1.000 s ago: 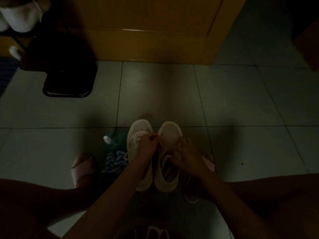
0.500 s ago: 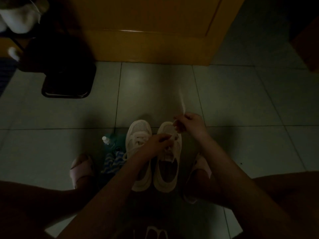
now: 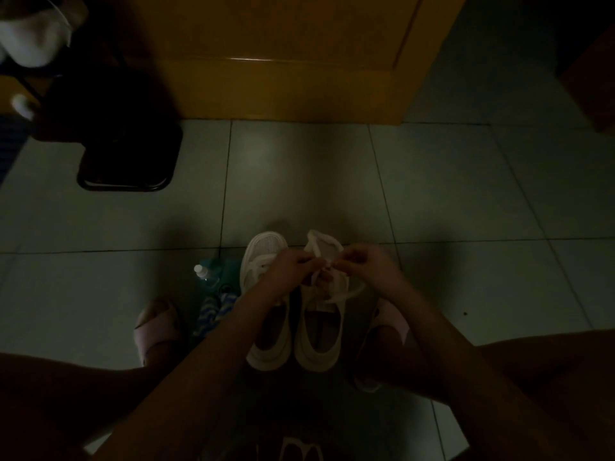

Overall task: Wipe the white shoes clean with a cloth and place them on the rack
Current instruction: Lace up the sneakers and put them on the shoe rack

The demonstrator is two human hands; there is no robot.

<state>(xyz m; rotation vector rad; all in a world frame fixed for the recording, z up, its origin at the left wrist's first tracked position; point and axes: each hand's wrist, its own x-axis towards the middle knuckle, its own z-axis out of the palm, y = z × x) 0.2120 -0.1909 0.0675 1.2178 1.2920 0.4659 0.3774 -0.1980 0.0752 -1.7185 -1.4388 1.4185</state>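
White shoes (image 3: 319, 331), two, side by side; left hand (image 3: 293, 265), right hand (image 3: 370, 268) both pinching laces (image 3: 336, 293); one bottle (image 3: 204, 273) beside.

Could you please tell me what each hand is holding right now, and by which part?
The left hand and right hand each pinch the laces of the right white shoe, near their crossing over the tongue.

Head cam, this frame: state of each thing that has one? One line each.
left shoe: upright on floor, beside right shoe.
right shoe: upright on floor, its lace in both hands.
lace: loose loop, pinched at both ends.
left hand: pinches lace.
right hand: pinches lace.
cloth: crumpled on floor left of shoes, untouched.
bottle: capped, beside cloth; upright or lying unclear.
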